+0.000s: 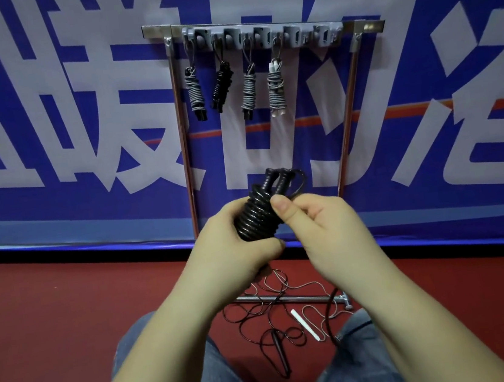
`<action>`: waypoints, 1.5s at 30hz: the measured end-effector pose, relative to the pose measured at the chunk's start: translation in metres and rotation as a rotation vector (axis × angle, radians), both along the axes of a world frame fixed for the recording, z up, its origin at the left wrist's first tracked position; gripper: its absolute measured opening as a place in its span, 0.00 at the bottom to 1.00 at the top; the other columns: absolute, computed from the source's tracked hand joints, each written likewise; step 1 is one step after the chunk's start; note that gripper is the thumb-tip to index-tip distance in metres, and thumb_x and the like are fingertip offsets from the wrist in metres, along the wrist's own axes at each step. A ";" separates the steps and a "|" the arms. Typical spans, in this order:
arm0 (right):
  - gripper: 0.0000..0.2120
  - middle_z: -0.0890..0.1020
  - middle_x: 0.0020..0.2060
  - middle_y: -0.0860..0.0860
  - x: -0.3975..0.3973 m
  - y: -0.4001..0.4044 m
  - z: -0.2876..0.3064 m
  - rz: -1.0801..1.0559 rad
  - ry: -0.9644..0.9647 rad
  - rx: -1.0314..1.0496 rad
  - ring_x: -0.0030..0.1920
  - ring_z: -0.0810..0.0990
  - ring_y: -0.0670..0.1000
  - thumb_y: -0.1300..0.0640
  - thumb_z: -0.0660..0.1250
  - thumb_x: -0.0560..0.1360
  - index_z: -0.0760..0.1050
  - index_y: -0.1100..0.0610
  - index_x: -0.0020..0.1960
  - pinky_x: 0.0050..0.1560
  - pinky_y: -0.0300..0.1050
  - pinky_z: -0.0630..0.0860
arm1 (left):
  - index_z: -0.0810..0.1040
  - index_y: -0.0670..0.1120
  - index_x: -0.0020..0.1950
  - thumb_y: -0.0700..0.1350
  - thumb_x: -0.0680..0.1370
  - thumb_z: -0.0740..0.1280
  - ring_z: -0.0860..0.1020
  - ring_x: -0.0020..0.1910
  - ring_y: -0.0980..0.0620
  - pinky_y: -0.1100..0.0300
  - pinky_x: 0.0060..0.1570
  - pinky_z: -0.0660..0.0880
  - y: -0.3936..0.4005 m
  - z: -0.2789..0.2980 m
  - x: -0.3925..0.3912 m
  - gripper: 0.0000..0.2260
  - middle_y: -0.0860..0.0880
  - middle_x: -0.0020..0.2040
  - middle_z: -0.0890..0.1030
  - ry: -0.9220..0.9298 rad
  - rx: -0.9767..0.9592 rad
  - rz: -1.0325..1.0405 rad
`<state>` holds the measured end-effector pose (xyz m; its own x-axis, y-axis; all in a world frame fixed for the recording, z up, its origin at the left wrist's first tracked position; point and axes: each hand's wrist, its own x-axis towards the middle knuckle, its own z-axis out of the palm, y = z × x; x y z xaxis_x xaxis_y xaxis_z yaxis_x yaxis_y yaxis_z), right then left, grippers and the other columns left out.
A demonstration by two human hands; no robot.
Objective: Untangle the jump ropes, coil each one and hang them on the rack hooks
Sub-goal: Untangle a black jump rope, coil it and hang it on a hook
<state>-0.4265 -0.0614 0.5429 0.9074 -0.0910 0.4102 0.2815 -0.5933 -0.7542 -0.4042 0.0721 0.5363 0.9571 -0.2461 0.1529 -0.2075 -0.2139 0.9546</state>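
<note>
Blue banner [42, 99] with large pale characters and a thin orange stripe, filling the wall, dark red floor [52, 310] below the banner, blue jeans [356, 355] over two knees at the bottom, well below the banner

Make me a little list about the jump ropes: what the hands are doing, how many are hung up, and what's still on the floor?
left hand: left hand grips the coiled black rope
right hand: right hand pinches the same coil near its top
hung ropes: four coiled ropes on the rack hooks, three grey, one black
free hooks: right end of the rack looks unused
floor: loose tangled ropes, a black handle and a white handle
stage: this coil not yet hung
</note>
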 end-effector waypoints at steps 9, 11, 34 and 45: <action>0.24 0.61 0.18 0.46 0.001 -0.004 -0.001 -0.006 -0.022 0.114 0.23 0.60 0.45 0.41 0.60 0.73 0.69 0.58 0.28 0.25 0.37 0.58 | 0.76 0.49 0.51 0.42 0.67 0.77 0.79 0.30 0.52 0.63 0.27 0.72 0.007 0.010 0.003 0.17 0.51 0.35 0.80 0.145 0.040 -0.196; 0.22 0.61 0.19 0.45 0.000 -0.005 -0.001 0.045 0.000 0.201 0.22 0.60 0.44 0.38 0.59 0.69 0.72 0.54 0.27 0.25 0.36 0.59 | 0.77 0.47 0.53 0.41 0.66 0.76 0.81 0.34 0.49 0.58 0.34 0.77 0.014 0.016 0.003 0.18 0.46 0.42 0.84 0.280 -0.090 -0.373; 0.23 0.69 0.25 0.48 0.006 -0.002 -0.013 -0.048 0.052 0.073 0.28 0.67 0.44 0.40 0.57 0.76 0.80 0.58 0.44 0.29 0.38 0.64 | 0.71 0.52 0.61 0.36 0.71 0.69 0.71 0.19 0.59 0.68 0.22 0.66 -0.011 -0.006 0.003 0.22 0.50 0.32 0.75 -0.010 0.027 -0.030; 0.20 0.72 0.21 0.45 -0.001 0.000 -0.003 0.068 0.047 0.154 0.24 0.68 0.42 0.45 0.58 0.78 0.75 0.57 0.36 0.27 0.35 0.64 | 0.73 0.36 0.52 0.41 0.63 0.71 0.66 0.30 0.48 0.62 0.25 0.62 -0.002 -0.005 0.010 0.19 0.41 0.34 0.72 0.294 -0.287 -0.322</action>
<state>-0.4272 -0.0610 0.5402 0.9316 -0.0875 0.3529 0.2790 -0.4504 -0.8481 -0.3940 0.0696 0.5309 0.8526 -0.5225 -0.0062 0.0657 0.0955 0.9933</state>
